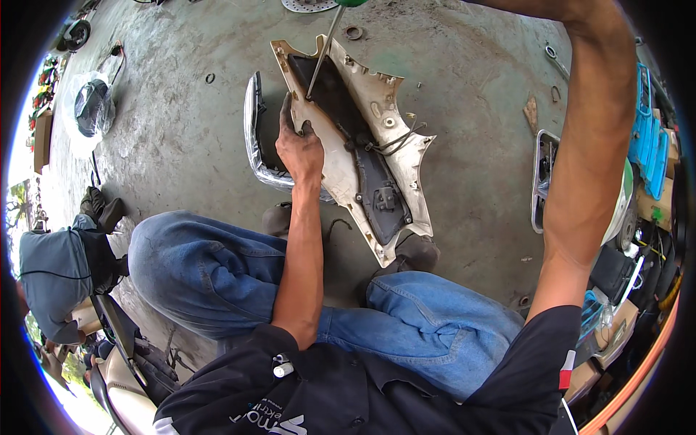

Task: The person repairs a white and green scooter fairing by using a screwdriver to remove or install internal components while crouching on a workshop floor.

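Note:
A cream-white plastic body panel [373, 109] with a dark inner piece [330, 98] stands tilted before my knees, its inner side toward me. My left hand [301, 154] grips its left edge, fingers closed around the rim. A screwdriver [324, 54] with a green handle reaches down from the top edge, its tip at a point on the panel's upper left. My right forearm runs up along the right and bends left at the top; the right hand itself is beyond the picture's edge. A thin cable [401, 140] sticks out of the panel's right side.
A curved, plastic-wrapped trim piece [254, 134] lies left of the panel. Metal rings [354, 32] and a wrench [557, 59] are on the concrete floor. A metal frame [540, 181] and boxes line the right. Another person [54, 264] crouches at far left.

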{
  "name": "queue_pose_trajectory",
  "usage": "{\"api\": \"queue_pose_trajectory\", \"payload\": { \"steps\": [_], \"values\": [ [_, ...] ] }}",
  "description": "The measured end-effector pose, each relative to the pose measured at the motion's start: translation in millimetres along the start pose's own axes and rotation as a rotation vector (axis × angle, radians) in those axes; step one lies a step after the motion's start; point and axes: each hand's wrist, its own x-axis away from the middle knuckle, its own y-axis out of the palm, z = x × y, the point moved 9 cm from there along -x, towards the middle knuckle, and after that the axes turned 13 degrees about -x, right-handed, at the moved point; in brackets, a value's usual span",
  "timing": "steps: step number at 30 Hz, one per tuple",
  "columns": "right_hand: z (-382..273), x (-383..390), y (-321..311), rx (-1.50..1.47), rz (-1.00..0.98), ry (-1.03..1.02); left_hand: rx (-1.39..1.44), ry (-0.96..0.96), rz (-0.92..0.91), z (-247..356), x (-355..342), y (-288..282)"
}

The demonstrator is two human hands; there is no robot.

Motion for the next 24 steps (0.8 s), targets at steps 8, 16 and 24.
{"api": "queue_pose_trajectory", "payload": {
  "steps": [8,16,24],
  "values": [
    [21,0,20,0.414,-0.048,0.100,-0.034,0.050,0.030,12,0,-2],
    [25,-5,20,0.621,-0.233,0.362,0.001,0.106,0.033,15,2,2],
    [6,-2,43,1.043,-0.187,-0.108,0.004,0.043,-0.026,17,4,6]
  ]
}}
